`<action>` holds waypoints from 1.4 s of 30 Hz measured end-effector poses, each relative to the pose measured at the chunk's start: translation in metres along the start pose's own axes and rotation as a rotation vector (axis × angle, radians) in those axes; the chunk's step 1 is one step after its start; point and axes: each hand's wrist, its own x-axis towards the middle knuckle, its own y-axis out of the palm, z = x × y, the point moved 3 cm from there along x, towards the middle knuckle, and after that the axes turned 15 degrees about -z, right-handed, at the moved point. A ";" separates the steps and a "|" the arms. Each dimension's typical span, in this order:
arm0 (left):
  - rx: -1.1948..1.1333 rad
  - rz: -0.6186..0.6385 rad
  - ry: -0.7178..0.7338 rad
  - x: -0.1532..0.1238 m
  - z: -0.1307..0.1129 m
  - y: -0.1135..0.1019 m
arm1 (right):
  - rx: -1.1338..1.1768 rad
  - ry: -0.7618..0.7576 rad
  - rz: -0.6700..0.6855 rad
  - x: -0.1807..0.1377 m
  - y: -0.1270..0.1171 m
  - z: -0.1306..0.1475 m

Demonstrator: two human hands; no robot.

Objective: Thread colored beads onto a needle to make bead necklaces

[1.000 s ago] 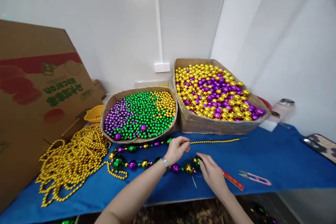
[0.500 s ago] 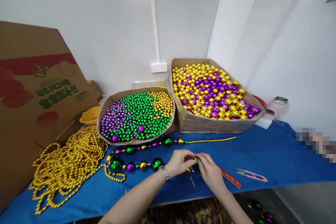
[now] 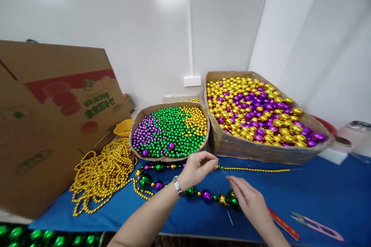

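My left hand (image 3: 199, 168), with a metal watch on its wrist, is pinched closed above the bead strand; what its fingertips hold is too small to tell. Just right of and below it, my right hand (image 3: 246, 197) pinches the end of a thin thread or needle (image 3: 223, 171) that spans the gap between both hands. Under my hands, a strand of green, purple and gold beads (image 3: 206, 195) lies in a loop on the blue cloth (image 3: 261, 189). From its far side a row of small gold beads (image 3: 257, 169) runs right. A thin white stick (image 3: 230, 217) lies in front.
Behind stand a box of small beads (image 3: 169, 158) and a larger box of gold and purple beads (image 3: 261, 152). Gold bead chains (image 3: 101, 173) pile up at left beside a big carton (image 3: 58, 131). Pink thread snips (image 3: 319, 227) and a red strip (image 3: 284, 223) lie at right.
My hands have drawn apart, the right one moving down and right from the left, with a thin line now showing between them. The view has shifted left.
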 end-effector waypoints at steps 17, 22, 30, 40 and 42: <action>0.234 -0.297 -0.141 0.023 0.073 -0.079 | 0.040 -0.022 0.004 -0.004 -0.002 0.024; -0.809 -0.358 -0.533 0.000 0.060 -0.034 | 0.002 -0.049 0.001 -0.010 0.000 0.031; -0.975 -0.387 -0.662 -0.012 0.055 -0.011 | -0.072 -0.093 0.003 -0.016 0.000 0.027; -0.984 -0.425 -0.648 -0.015 0.050 -0.007 | -0.112 -0.109 0.002 -0.019 0.001 0.027; -0.988 -0.434 -0.644 -0.015 0.051 -0.006 | -0.095 -0.104 0.002 -0.018 0.000 0.029</action>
